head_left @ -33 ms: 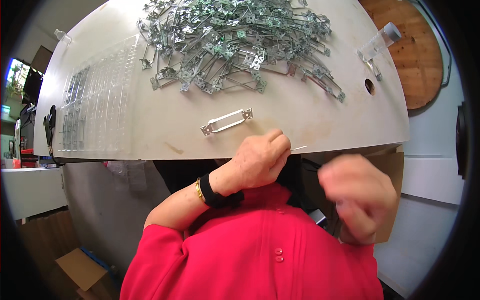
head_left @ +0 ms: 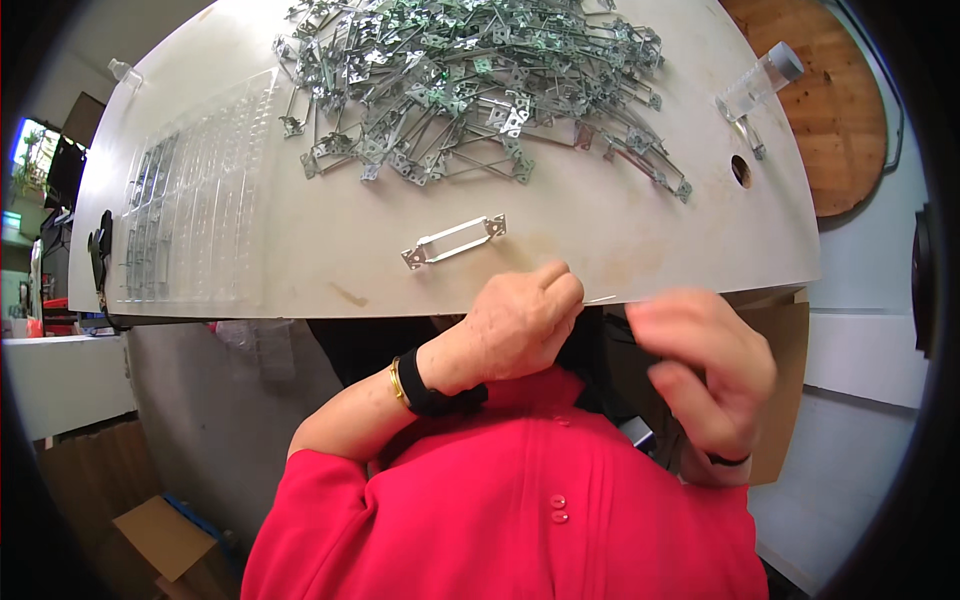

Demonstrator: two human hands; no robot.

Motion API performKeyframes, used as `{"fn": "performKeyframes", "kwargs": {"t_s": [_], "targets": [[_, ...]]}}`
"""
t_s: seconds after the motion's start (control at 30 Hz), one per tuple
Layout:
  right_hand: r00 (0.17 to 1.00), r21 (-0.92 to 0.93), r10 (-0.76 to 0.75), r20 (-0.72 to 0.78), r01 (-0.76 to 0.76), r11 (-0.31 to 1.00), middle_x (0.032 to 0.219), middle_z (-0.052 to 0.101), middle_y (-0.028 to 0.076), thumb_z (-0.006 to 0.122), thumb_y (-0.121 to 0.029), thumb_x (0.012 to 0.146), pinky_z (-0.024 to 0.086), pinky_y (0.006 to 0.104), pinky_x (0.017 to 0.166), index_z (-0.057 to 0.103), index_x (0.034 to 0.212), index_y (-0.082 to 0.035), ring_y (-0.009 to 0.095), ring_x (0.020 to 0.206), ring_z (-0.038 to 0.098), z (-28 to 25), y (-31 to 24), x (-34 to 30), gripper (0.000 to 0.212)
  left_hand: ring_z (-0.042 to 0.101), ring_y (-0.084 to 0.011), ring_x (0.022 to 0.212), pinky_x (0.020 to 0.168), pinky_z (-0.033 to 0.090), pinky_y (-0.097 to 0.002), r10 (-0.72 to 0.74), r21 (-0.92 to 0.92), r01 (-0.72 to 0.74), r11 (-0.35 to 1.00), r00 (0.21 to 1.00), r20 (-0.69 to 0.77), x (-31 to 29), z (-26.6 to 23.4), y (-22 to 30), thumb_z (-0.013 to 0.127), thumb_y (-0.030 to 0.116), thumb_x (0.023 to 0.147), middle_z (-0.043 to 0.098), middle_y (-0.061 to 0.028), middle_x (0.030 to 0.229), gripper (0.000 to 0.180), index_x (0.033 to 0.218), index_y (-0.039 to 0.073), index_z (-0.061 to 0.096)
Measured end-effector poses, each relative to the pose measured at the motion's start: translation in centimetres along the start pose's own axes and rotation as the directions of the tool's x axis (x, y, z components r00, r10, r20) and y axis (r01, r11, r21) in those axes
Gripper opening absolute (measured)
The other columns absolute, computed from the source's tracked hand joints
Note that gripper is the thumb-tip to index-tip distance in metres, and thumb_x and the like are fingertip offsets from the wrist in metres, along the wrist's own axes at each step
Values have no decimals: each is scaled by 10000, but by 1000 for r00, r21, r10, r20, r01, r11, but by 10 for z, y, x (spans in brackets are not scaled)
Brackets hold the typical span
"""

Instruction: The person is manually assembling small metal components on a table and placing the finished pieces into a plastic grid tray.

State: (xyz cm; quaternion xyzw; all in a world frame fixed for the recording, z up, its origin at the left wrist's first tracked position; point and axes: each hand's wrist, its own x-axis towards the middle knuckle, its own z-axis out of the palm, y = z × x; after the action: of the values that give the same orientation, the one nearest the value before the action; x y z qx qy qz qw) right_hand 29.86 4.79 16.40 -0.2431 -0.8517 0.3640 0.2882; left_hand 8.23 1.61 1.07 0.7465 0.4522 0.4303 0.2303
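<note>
My left hand (head_left: 525, 320) is closed in a pinch at the table's near edge. From its fingertips a thin pale rod (head_left: 600, 300) sticks out to the right; the rest of it is hidden in the grip. To the right of the rod, apart from it, is my right hand (head_left: 710, 365), with thumb and fingers spread and nothing visible between them; its fingertips are blurred. Just beyond my left hand lies a metal bracket frame (head_left: 455, 242), two parallel bars joining two small end plates with holes.
A big heap of similar metal brackets (head_left: 470, 90) covers the table's far middle. Clear plastic trays (head_left: 215, 200), partly filled with metal parts, lie at left. At right stand a clear bottle with a grey cap (head_left: 760, 85) and a round hole (head_left: 740, 171) in the tabletop.
My right hand has risen slightly, and its thumb has come away from its fingers. My left hand keeps its pinch on the rod almost unmoved.
</note>
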Motion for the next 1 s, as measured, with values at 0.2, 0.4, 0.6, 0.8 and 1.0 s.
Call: {"fn": "performKeyframes", "kwargs": {"t_s": [0.2,0.4,0.6,0.8,1.0], "targets": [[999,-214,33,-11,-35,976,1157,780,152,781,8,910,589,432,914,758,1173,-20,349,1058,745,36,54,-1,266,648,-321,735,631,536,-421,102,190,-120,974,989,104,0,-20,15,691,4,856,593,-123,911,157,973,37,591],[999,-205,34,-33,-40,978,1008,778,127,776,13,904,582,425,787,759,1105,-46,341,888,737,49,69,-1,210,639,-306,744,641,529,-415,148,249,-165,954,985,86,4,-29,14,683,8,831,579,-108,881,156,947,29,581],[999,-244,-29,-37,19,970,939,750,121,781,1,898,570,433,763,751,1072,-52,343,872,724,54,79,3,184,639,-314,744,660,534,-421,146,297,-160,941,987,68,6,-34,16,720,-6,793,583,-110,872,202,937,36,585],[999,-248,7,53,7,969,895,728,132,767,-45,924,563,438,748,734,1024,-56,348,849,721,56,91,3,106,672,-323,787,691,553,-421,101,330,-140,933,986,134,7,-38,14,768,37,827,629,-114,951,217,988,36,624],[967,-60,249,-45,-252,966,840,713,131,736,-71,972,544,367,671,718,1022,-38,280,736,711,51,112,3,62,708,-367,960,780,575,-449,-63,483,113,869,991,-119,23,-62,14,787,79,905,672,-165,1183,319,1201,38,674]]}}
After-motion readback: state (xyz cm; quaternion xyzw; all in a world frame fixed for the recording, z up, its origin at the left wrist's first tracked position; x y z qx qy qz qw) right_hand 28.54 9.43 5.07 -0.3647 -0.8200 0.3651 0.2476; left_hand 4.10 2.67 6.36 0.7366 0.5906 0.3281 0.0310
